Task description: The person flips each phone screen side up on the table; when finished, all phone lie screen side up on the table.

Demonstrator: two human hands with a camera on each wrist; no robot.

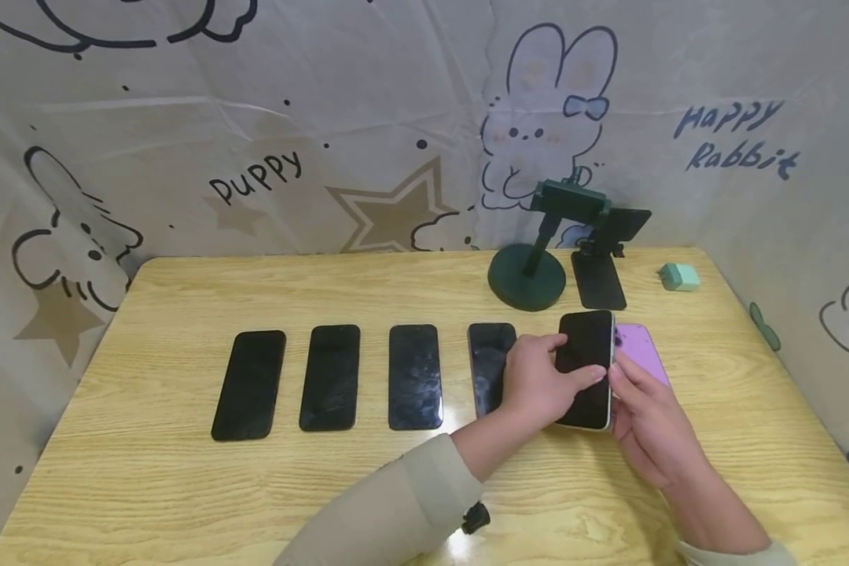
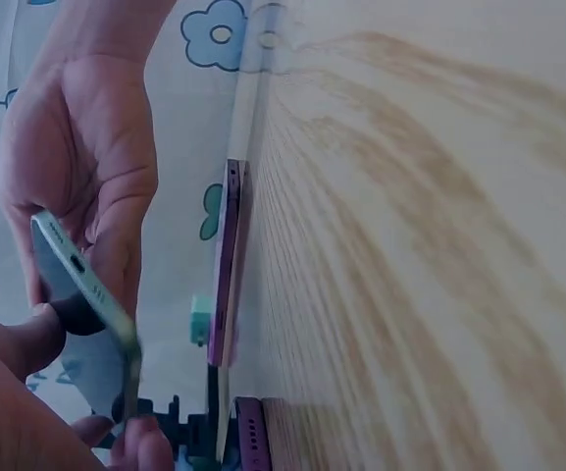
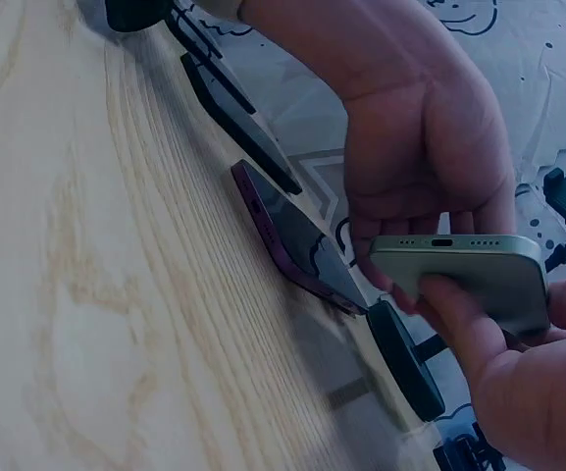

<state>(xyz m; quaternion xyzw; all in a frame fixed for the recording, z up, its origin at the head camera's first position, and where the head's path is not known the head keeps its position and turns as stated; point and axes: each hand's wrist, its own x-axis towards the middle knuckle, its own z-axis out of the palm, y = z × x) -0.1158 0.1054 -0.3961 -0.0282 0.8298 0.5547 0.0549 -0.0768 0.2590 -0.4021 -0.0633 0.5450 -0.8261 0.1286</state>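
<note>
A smartphone (image 1: 586, 346) with a black screen and pale green edge is held above the table by both hands. My left hand (image 1: 540, 379) grips its left side, thumb lying across the screen. Along its right edge my right hand (image 1: 652, 420) pinches it with thumb and fingers. In the right wrist view the phone's bottom edge (image 3: 441, 242) shows a port and speaker holes. Partly hidden behind the right hand, a purple phone (image 1: 644, 351) lies back up on the table. Close beside the left hand, a dark phone (image 1: 488, 354) lies screen up, partly covered by that hand.
Further left several dark phones lie screen up in a row, among them a phone (image 1: 415, 377) with a smudged screen. At the back right stand a dark green phone stand (image 1: 527, 277), a black stand (image 1: 599, 281) and a mint charger plug (image 1: 681, 277). A patterned cloth (image 1: 368, 118) hangs behind.
</note>
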